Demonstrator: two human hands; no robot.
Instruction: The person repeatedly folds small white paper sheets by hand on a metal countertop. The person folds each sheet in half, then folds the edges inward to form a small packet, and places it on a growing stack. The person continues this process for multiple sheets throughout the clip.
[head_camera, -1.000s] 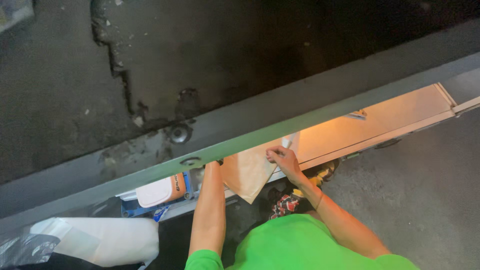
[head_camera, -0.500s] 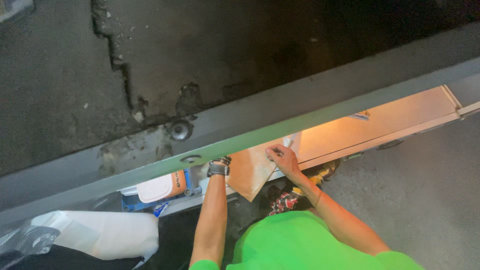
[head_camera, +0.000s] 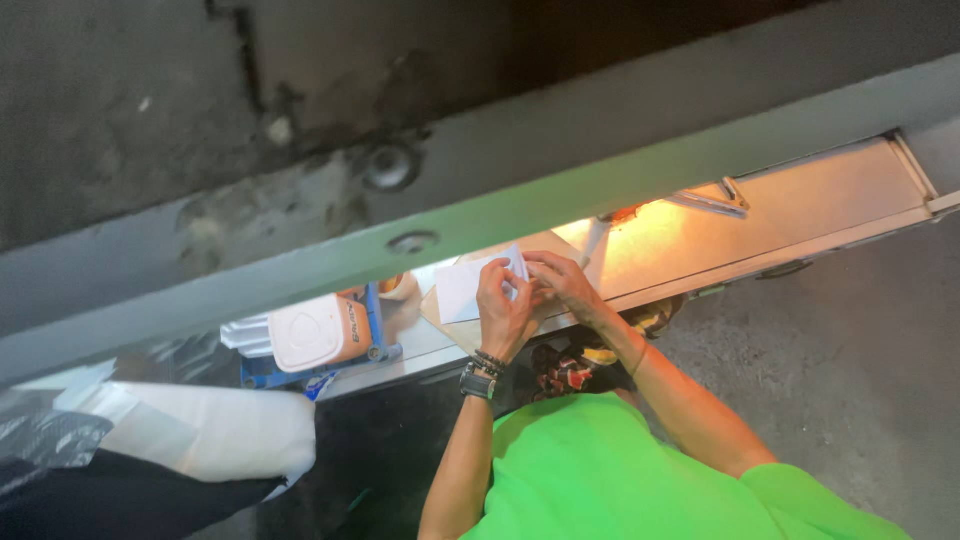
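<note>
Hands: your left hand (head_camera: 503, 305) and right hand (head_camera: 560, 282) meet over the bench edge, fingertips close together.
Left hand state: fingers curled, pinching the right-hand edge of a white paper sheet (head_camera: 470, 287); a dark wristwatch (head_camera: 478, 383) and a beaded bracelet sit on that wrist.
Right hand state: fingers bent and drawn together at the same edge of the sheet, touching it near the upper corner; whether the thumb grips or merely rests, you cannot tell from this view.
Paper position: the sheet extends to the left of both hands, its far corner free, its near edge caught between your fingers. It lies above a brown cardboard piece (head_camera: 455, 322), just over the bench.
Bench: a narrow metal shelf (head_camera: 800, 215) runs from lower left to upper right, lit orange on the right part.
Nearby items: a white and orange container (head_camera: 310, 332) stands on a blue frame (head_camera: 375, 325), to the left of the paper and apart from it.
Overhead: a grey beam (head_camera: 560, 170) crosses the view above your hands.
Lower left: a white wrapped bundle (head_camera: 215, 430) lies well apart from the hands.
Clothing: a bright green shirt (head_camera: 620, 475) fills the lower frame.
</note>
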